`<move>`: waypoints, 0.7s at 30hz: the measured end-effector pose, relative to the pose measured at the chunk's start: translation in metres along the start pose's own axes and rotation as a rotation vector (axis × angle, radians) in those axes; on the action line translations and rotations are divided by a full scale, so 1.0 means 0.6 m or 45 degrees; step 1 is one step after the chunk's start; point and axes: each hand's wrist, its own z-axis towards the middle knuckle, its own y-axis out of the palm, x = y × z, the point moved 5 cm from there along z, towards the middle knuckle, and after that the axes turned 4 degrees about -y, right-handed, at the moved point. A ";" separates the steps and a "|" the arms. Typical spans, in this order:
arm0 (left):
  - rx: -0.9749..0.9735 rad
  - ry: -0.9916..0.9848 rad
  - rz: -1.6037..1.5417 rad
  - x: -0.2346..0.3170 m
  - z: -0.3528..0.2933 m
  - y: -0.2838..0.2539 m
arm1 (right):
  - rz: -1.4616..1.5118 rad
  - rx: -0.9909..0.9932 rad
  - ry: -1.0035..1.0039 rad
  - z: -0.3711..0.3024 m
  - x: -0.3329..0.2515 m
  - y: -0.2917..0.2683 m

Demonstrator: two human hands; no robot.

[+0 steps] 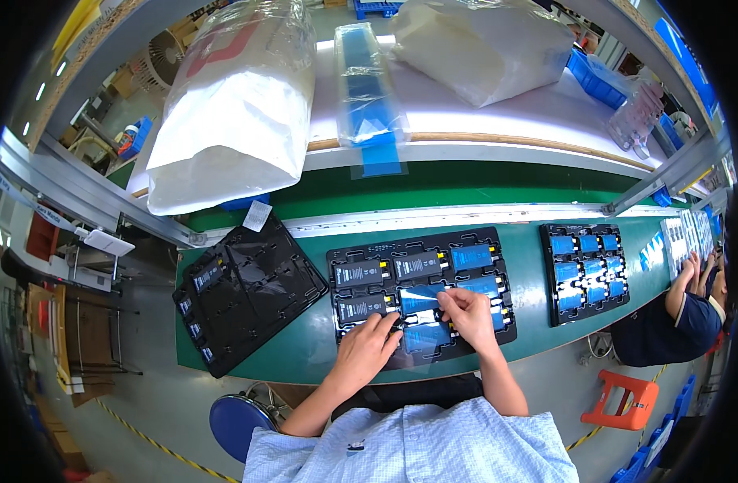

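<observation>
A black plastic tray [357,253] lies in front of me, its pockets holding flat battery packs. On the left the packs show black labelled faces, like this battery pack [361,274]; others are covered in blue film. My right hand [472,318] pinches the edge of a thin blue film [420,298] between thumb and forefinger over the tray's middle. The film is partly raised and catches the light. My left hand [367,348] rests at the tray's near edge, fingers extended and slightly bent. Its fingertips are by the lower-left battery pack [361,308].
Left stands a stack of black trays [252,294], tilted, with a few packs. Another tray of blue-covered packs [586,274] lies to the right. Above, a shelf [433,149] bears white bags [232,121]. A co-worker [675,314] sits far right, near an orange stool [622,400].
</observation>
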 end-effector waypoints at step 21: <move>-0.083 0.045 0.193 0.013 0.014 0.006 | -0.090 0.056 -0.084 0.002 0.006 0.007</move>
